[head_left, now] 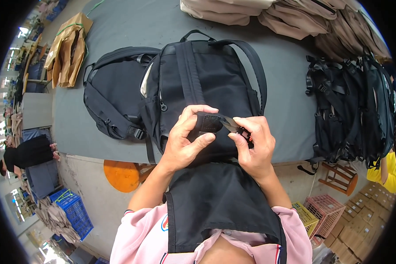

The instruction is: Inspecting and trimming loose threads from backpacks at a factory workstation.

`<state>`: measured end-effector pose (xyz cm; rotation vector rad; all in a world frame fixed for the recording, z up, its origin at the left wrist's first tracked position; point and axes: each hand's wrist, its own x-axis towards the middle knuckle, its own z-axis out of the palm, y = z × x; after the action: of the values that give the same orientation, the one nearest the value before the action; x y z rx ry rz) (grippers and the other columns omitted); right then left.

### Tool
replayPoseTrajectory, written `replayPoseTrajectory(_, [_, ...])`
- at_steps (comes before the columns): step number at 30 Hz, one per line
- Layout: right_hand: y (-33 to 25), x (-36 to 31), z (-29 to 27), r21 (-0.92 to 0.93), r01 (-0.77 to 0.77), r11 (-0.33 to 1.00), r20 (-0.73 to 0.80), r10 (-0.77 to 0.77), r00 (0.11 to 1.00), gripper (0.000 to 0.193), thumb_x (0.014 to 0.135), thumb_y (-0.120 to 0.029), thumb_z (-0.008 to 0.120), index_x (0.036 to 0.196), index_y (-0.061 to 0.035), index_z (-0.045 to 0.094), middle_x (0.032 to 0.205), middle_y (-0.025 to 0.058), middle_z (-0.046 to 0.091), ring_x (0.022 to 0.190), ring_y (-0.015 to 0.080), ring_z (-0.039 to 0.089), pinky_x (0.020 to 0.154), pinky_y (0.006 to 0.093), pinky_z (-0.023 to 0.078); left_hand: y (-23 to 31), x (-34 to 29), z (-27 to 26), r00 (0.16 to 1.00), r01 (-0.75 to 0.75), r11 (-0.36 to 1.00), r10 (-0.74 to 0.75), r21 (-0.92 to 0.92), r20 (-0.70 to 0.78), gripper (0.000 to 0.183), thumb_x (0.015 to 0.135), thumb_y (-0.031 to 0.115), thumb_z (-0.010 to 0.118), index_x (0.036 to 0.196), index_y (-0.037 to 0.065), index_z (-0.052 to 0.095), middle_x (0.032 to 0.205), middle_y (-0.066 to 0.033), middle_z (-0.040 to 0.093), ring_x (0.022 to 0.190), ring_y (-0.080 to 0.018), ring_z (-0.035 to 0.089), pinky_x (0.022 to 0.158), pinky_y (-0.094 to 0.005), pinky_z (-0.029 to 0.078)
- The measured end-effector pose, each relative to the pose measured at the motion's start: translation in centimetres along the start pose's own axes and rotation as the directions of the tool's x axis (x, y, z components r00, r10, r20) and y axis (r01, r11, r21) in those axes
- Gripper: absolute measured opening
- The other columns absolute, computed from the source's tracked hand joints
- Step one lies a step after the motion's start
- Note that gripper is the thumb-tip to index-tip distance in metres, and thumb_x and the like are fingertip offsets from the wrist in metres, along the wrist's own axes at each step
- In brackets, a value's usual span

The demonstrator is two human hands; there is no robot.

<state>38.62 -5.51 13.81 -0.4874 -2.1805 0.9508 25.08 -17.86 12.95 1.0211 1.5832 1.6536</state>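
In front of my chest, my left hand (180, 143) pinches a black stitched strap end (211, 123) between thumb and fingers. My right hand (258, 147) is closed on a small black tool with a shiny blade-like part (228, 123) and a bit of orange; it looks like thread snips, though the fingers cover much of it. The shiny part meets or nearly meets the strap end. Beneath both hands a black backpack (222, 66) lies on the grey table (290, 83), its handle at the far end. A second black backpack (119, 77) lies partly under its left side.
Beige bags (290, 20) are piled at the far right, and black backpacks (339, 110) with buckles at the right edge. A brown paper bag (70, 48) stands far left. Stools (121, 176), a blue crate (75, 211), a pink crate (324, 213) and other people are around the table.
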Motion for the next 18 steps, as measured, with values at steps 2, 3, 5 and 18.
replayPoseTrajectory(2, [0.14,-0.03,0.17,-0.069,0.060,0.996,-0.015,-0.062,0.998,0.029,0.071,-0.006,0.072,0.098,-0.0040,0.061,0.084,0.0082,0.060,0.063,0.0212,0.058,0.056,0.0298,0.047,-0.03,0.01,-0.07,1.000,0.001,1.000,-0.001,0.031,0.009,0.031,0.080,0.021,0.069,0.101,0.000,0.063,0.116,-0.0106,0.055,0.108,-0.0221,0.049,0.094,-0.0330,0.037])
replayPoseTrajectory(3, [0.20,-0.05,0.24,-0.137,0.119,0.983,-0.026,-0.124,0.992,0.029,0.072,-0.007,0.072,0.099,-0.0042,0.062,0.084,0.0078,0.061,0.063,0.0216,0.058,0.055,0.0302,0.047,-0.06,0.01,-0.08,1.000,-0.018,0.997,0.018,0.070,0.007,0.030,0.079,0.021,0.069,0.100,0.000,0.064,0.116,-0.0105,0.055,0.108,-0.0225,0.049,0.094,-0.0334,0.036])
replayPoseTrajectory(5, [0.40,0.10,0.32,-0.184,0.178,0.967,-0.041,-0.189,0.981,0.029,0.072,-0.008,0.071,0.099,-0.0043,0.062,0.083,0.0072,0.061,0.063,0.0211,0.058,0.054,0.0301,0.046,-0.09,0.03,-0.06,0.999,-0.037,0.993,0.037,0.108,0.005,0.030,0.078,0.021,0.070,0.098,0.000,0.064,0.116,-0.0104,0.056,0.107,-0.0229,0.049,0.094,-0.0339,0.035])
replayPoseTrajectory(18, [0.33,-0.41,0.12,-0.095,0.155,0.983,-0.089,-0.164,0.983,0.028,0.071,-0.005,0.072,0.098,-0.0033,0.063,0.080,0.0075,0.061,0.062,0.0215,0.058,0.053,0.0304,0.045,-0.35,0.07,0.11,0.999,-0.033,0.989,0.033,0.146,0.007,0.029,0.077,0.021,0.070,0.095,0.000,0.063,0.116,-0.0109,0.056,0.107,-0.0228,0.049,0.092,-0.0333,0.034])
